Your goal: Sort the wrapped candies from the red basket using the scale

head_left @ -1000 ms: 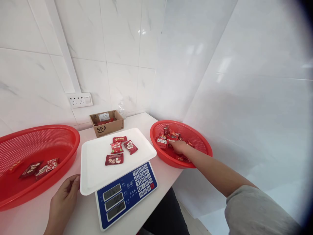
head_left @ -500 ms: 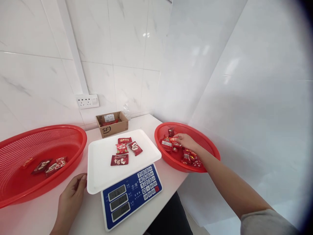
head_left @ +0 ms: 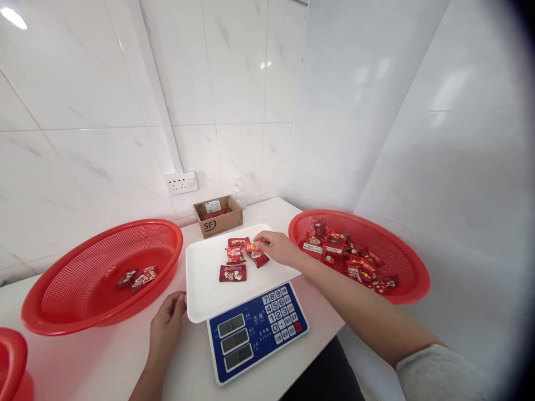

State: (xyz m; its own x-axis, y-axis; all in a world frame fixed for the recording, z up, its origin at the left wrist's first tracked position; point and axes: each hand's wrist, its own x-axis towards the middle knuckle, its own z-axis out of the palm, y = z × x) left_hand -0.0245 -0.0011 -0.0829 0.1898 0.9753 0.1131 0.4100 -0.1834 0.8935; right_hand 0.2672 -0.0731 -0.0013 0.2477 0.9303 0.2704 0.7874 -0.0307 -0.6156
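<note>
Now the right hand (head_left: 276, 247), come from the three o'clock basket (head_left: 393, 248), pinches a fifth packet (head_left: 251, 247) above the tray (head_left: 205, 287). The left hand (head_left: 166, 322) sits at eight o'clock, grip unclear.

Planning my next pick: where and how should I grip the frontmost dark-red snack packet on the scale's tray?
I'd probably pinch the dark-red snack packet by its left end, coming from the left and above with the left hand: it lies flat, longer sideways, with bare white tray to its left and other packets behind.
</note>
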